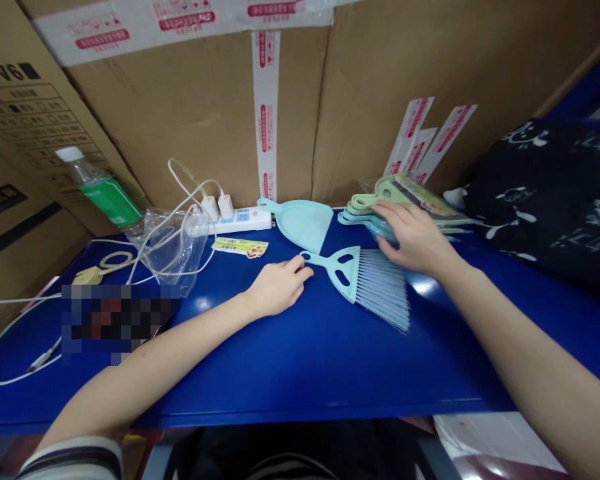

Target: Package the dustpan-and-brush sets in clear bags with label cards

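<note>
A light-blue hand brush [345, 275] lies flat on the blue table, its bristles [384, 287] fanned toward the right. My left hand [279, 287] has curled fingers, with the fingertips at the looped end of the brush handle. Behind the brush is a matching light-blue dustpan [305, 223], lying with its handle pointing left. My right hand [415, 239] rests on a stack of plastic-wrapped brush and dustpan sets [395, 192], green on top and blue beneath. Its fingers are stretched out over the handles, and the thumb is apart from them.
Large cardboard boxes [205, 113] stand along the back. A power strip [245, 219] with white plugs and cables lies near a yellow-green label card [241, 247]. To the left are a bottle [107, 197] and a clear plastic bag [175, 250]. A black patterned bag [550, 193] sits right.
</note>
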### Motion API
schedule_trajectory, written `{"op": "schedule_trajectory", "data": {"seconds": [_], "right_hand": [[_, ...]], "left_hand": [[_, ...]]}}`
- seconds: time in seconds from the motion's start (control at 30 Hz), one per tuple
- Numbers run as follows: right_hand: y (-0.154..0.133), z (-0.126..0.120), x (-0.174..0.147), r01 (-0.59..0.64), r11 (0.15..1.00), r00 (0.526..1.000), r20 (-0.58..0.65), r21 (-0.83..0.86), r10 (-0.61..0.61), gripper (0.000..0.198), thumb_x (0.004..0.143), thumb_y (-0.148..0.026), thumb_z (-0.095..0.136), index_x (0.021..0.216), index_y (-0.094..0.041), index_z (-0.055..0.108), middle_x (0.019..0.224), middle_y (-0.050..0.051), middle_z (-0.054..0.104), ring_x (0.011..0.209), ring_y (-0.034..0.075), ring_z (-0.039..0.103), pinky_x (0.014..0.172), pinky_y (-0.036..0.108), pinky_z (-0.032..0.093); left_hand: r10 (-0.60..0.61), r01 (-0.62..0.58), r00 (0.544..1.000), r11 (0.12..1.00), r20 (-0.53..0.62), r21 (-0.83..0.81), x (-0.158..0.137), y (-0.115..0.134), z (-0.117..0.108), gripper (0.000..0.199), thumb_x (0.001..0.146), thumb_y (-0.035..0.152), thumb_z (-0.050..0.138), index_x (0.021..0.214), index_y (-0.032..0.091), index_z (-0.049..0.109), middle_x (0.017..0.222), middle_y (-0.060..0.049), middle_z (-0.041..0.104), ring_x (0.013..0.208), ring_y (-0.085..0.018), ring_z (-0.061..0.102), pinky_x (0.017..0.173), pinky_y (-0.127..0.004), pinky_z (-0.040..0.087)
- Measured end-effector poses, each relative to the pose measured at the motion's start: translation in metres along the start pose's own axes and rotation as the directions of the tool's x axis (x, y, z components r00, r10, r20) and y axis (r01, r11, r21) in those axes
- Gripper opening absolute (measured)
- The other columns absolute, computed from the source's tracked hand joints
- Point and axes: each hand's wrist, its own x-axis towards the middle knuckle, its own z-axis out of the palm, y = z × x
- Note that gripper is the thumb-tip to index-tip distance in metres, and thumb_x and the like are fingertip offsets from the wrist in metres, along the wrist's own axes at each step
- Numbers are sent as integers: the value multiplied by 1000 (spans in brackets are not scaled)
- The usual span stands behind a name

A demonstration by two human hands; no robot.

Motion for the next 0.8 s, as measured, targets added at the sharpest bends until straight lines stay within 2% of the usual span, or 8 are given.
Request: {"op": "schedule_trajectory", "data": {"seconds": [0.27,0.43,0.8], "right_hand": [[-2,-5,0,-111,993,993,41,-37,113,56,86,-22,45,142,-16,43,138,18,54,115,38,55,92,56,47],[-4,-2,0,-102,993,994,27,-53,104,56,88,-21,42,144,-20,42,140,17,52,118,40,52,92,61,45],[-5,-3,1,-84,994,996,13,-67,85,50,89,-23,43,139,-21,48,140,18,51,120,40,50,93,62,45]], "left_hand": [[-5,5,1000,1000,24,5,1,1,-1,26,93,14,40,111,16,59,97,-6,59,75,-17,64,62,-29,54],[-6,6,1000,1000,19,0,1,1,-1,26,93,14,40,111,17,58,97,-6,59,75,-16,64,63,-28,54],[-14,14,1000,1000,13,-5,1,0,-1,26,93,14,39,112,18,58,97,-5,58,74,-16,63,62,-28,53]]}}
